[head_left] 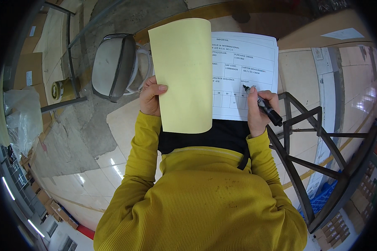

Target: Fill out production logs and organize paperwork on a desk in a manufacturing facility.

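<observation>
My left hand (151, 95) pinches the left edge of a yellow sheet (184, 75), thumb on top. That sheet curls over the left part of a white printed form (226, 104) with ruled boxes. The form lies on or just above my lap; what supports it is hidden. In my right hand (259, 108) is a black marker (270, 112), its dark tip over the form's right side, near a box in the lower half. Whether the tip touches the paper I cannot tell.
At the left stands a grey padded chair (112, 67). A dark metal frame (305, 138) rises at the right. A roll of tape (56, 90) sits beside cardboard boxes and clear plastic wrap (23, 121) at far left. A blue crate (322, 196) shows at lower right.
</observation>
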The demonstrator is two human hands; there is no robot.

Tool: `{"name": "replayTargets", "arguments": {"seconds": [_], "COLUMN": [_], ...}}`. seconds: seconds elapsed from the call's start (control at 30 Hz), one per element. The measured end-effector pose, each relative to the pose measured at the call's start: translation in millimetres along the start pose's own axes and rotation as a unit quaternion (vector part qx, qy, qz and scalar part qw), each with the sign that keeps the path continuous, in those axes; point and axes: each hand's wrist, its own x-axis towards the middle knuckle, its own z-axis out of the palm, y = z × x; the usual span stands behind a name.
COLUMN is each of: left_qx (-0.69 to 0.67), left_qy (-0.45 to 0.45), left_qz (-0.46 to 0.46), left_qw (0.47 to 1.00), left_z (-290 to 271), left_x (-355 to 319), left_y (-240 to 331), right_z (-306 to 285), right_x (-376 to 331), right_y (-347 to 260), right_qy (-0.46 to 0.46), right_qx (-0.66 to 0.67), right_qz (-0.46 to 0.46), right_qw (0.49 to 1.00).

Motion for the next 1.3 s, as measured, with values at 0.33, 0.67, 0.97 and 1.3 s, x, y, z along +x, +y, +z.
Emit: {"name": "replayTargets", "arguments": {"seconds": [0.33,0.67,0.97,1.3], "left_qx": [0.002,-0.002,0.011,0.027], "left_qy": [-0.011,-0.009,0.005,0.019], "left_qz": [-0.004,0.002,0.003,0.002], "left_qw": [1.0,1.0,1.0,0.999], "left_z": [-2.3,-1.6,0.9,2.8], "left_x": [-0.3,0.2,0.8,1.0], "left_y": [-0.4,-1.2,-1.0,-0.8], "right_z": [0.7,-1.4,-2.6,-4.4], "right_x": [0.7,-0.7,-0.3,0.2], "right_y": [0.9,0.0,0.7,3.5], "right_qy": [0.019,0.028,0.041,0.029], "right_qx": [-0.006,0.02,0.004,0.015], "right_qz": [0.022,0.029,0.05,0.037], "right_qw": [1.0,0.999,0.998,0.999]}}
